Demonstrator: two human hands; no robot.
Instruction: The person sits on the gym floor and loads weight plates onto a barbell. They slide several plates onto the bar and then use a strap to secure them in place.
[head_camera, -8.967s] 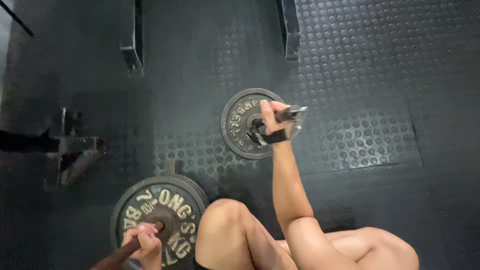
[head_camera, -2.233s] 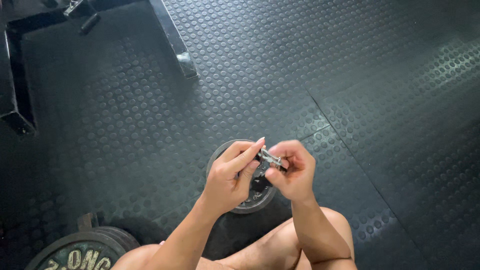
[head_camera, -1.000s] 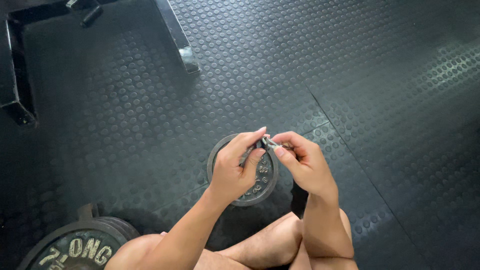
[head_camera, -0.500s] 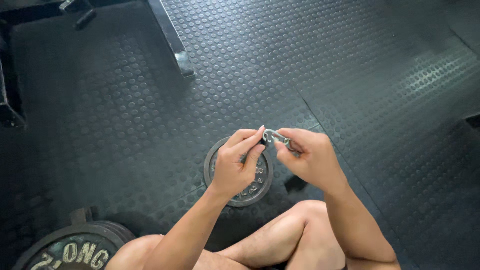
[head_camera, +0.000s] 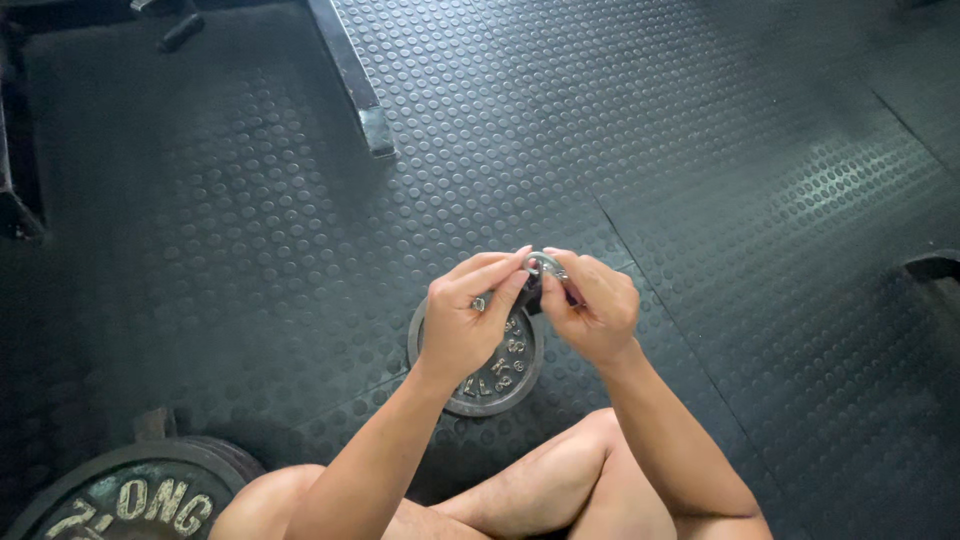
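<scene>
Hands met above small weight plate (head_camera: 480, 375) on studded rubber floor (head_camera: 760, 200). Left hand (head_camera: 468, 320) and right hand (head_camera: 590, 308) both pinched small metal clip (head_camera: 545, 264) between fingertips, likely steadying it from both sides. Clip sat at fingertips, clear of plate. Large plate (head_camera: 130, 500) lay lower left.

Both hands meet over a small plate (head_camera: 497, 375) on the floor (head_camera: 760, 200), left hand (head_camera: 468, 322) beside right hand (head_camera: 592, 310), pinching a clip (head_camera: 545, 266) between them; big plate (head_camera: 130, 495) lower left, bench foot (head_camera: 360, 95) behind.
</scene>
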